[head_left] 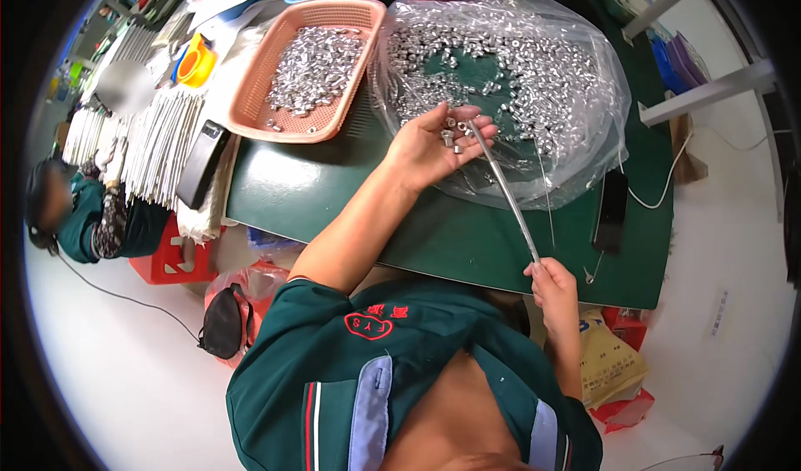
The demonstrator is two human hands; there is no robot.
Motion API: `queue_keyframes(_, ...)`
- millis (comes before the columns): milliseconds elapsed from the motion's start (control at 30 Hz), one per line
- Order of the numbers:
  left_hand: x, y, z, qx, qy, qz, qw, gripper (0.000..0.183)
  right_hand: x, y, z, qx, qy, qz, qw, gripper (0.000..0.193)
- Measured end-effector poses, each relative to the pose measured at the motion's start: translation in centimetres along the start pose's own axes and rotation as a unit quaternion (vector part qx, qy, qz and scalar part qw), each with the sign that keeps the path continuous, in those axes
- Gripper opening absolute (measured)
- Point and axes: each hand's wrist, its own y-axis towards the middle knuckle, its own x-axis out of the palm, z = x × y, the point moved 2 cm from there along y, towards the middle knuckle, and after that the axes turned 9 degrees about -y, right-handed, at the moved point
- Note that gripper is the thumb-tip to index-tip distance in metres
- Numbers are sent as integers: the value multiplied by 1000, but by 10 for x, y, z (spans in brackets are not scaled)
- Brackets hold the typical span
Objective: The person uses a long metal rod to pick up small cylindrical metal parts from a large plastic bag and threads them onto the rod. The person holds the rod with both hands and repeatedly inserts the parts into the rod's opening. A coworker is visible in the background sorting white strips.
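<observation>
My left hand (421, 150) is turned palm up over the near edge of a clear plastic bag, its fingers loosely curled. Several small silvery metal sleeves (448, 138) lie in its palm and against its fingers. My right hand (552, 286) is closed round the near end of a long, thin metal rod (511, 196). The rod slants away to the left, and its far tip reaches the sleeves at my left fingers. Beneath and beyond, the clear plastic bag (576, 189) lies spread out, with a great many loose metal sleeves (551, 87) on it.
Left of the bag, a pink mesh basket (242, 108) holds more metal pieces. A black phone (612, 211) lies on the green table (288, 183) at right; a black case (203, 164) is at left beside stacked white strips (163, 146). A co-worker (104, 212) sits at far left.
</observation>
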Motion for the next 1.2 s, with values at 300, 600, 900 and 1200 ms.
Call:
queue_keyframes(300, -2, 2, 1, -4, 9, -14, 1000, 42, 0, -8, -1, 0, -4, -1, 1000, 18)
queue_keyframes(600, -1, 3, 1, 14, 59, -13, 998, 40, 3, -9, -1, -12, -18, -17, 1000, 19)
queue_keyframes(900, -5, 5, 2, 51, 57, 3, 997, 38, 9, -8, 8, 1, -14, -27, 1000, 19)
queue_keyframes(1200, 1, 0, -4, 3, -15, 43, 999, 20, 12, -8, 6, -14, -42, -4, 999, 17)
